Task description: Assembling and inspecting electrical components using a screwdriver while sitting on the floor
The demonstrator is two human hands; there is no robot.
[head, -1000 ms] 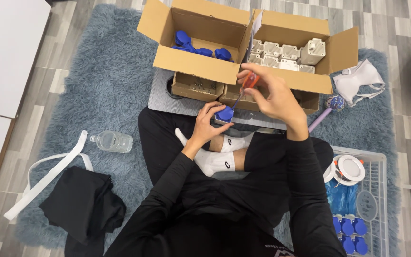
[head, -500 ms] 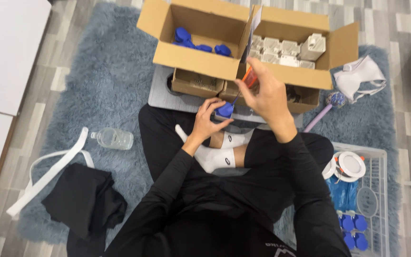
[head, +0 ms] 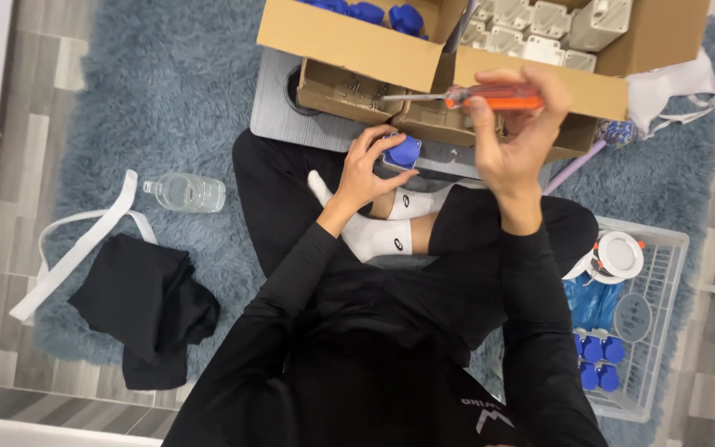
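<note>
Head view: left hand [head: 363, 170] grips a blue plug part [head: 403, 152] over the lap, steadying it near the grey surface [head: 273, 116]. Right hand [head: 513, 136] is closed on an orange-handled screwdriver [head: 465, 97], held level above the cardboard boxes [head: 349, 45], blade pointing left.

boxes: two open cardboard boxes [head: 349, 41] side by side at the far edge of the rug [head: 167, 99], the left one holding caps [head: 391, 15], the right one holding blocks [head: 539, 21].
board: a flat board [head: 279, 116] under the boxes, just beyond the crossed legs.
left hand [head: 366, 170]: over the lap, around a small cap [head: 403, 151].
right hand [head: 511, 136]: right of it and higher, gripping a screwdriver [head: 465, 97] that points left before the boxes.
bottle [head: 185, 192]: on the rug, left of the legs.
cloth [head: 146, 302]: nearer, left, beside a strap [head: 76, 248].
basket [head: 664, 306]: right of the legs, holding more caps.
</note>
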